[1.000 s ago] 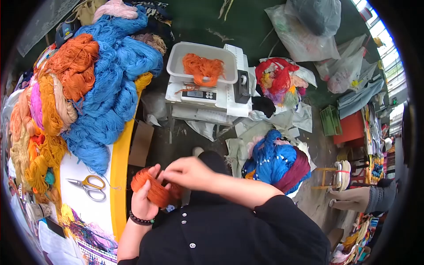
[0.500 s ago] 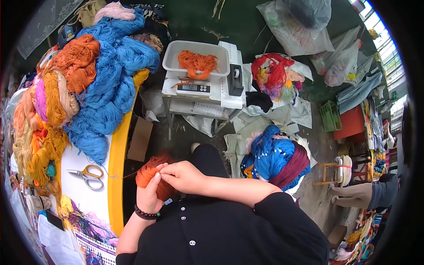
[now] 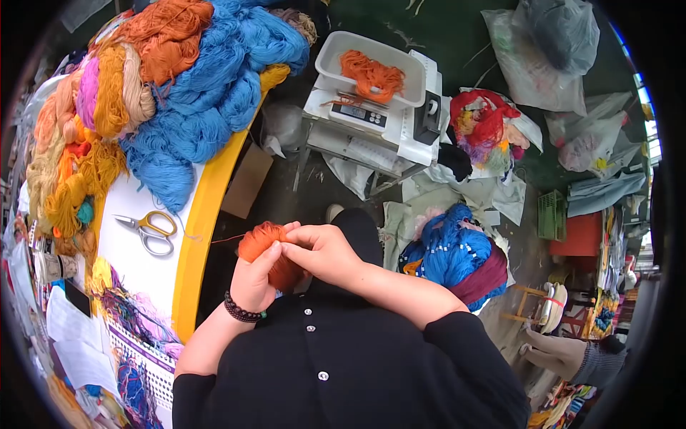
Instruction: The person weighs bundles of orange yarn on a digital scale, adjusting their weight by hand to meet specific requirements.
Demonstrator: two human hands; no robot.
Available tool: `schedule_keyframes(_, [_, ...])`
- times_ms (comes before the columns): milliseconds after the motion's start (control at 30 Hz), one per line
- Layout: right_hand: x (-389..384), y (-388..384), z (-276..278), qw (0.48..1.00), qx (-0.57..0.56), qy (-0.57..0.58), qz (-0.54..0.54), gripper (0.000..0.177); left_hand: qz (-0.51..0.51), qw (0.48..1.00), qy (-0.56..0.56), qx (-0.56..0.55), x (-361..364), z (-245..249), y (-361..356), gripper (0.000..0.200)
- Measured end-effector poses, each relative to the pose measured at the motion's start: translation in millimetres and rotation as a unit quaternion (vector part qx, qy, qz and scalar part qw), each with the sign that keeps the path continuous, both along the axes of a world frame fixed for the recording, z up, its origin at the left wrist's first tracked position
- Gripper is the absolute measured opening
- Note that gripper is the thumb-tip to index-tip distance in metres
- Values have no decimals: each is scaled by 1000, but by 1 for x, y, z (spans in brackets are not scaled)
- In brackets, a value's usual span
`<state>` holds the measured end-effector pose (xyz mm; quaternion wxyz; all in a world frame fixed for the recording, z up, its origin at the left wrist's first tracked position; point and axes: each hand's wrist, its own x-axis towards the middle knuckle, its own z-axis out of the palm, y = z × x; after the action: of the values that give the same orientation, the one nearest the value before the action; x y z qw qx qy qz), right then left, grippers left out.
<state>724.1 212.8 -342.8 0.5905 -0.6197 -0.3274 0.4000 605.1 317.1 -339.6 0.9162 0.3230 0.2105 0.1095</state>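
A bench (image 3: pixel 153 275) is piled with blue yarn (image 3: pixel 214 93). Near it, an orange skein (image 3: pixel 261 244) is gripped by the left hand (image 3: pixel 255 282) and pinched at its edge by the right hand (image 3: pixel 325 250). Strand handling seems underway, with steady left-hand holding called for.

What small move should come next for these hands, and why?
Probably a gentle outward draw of the right hand, with the left hand holding firm. The left hand grips the orange skein, and the right thumb and fingers are pinched together against it, though what they pinch is too small to tell. A slow draw seems wise, as a loose strand trails off the skein.
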Motion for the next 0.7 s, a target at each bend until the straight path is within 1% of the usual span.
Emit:
schedule_keyframes(100, [-2,0,-5,1000,-18,1,-3,19,14,999,15,29,0,-4,-2,29])
schedule_keyframes(167, [-5,3,-11,996,58,46,-50,20,50,998,18,32,-2,-6,-1,25])
schedule_keyframes(200, [-4,0,-10,996,58,46,-49,20,57,998,12,13,-3,-3,1,23])
schedule_keyframes(267, [3,-4,9,986,-39,161,-33,19,59,998,8,22,-2,-2,1,23])
schedule_keyframes(333, [3,-4,9,986,-32,160,-31,20,61,998,3,31,-3,-3,1,23])
schedule_keyframes(400, [3,-6,10,988,-59,144,-9,20,55,993,14,100,-5,-9,0,22])
schedule_keyframes(533, [-3,-5,6,991,-19,133,-28,21,70,991,6,112,-4,-7,-2,25])
schedule_keyframes(600, [-4,-6,13,998,-31,34,-31,20,62,997,-15,48,-4,2,-4,28])
schedule_keyframes(633, [-4,-7,14,998,-30,34,-32,20,62,997,-16,48,-4,3,-4,28])
schedule_keyframes(700, [-1,-8,17,992,-50,-112,5,20,46,998,-21,27,-4,4,-5,30])
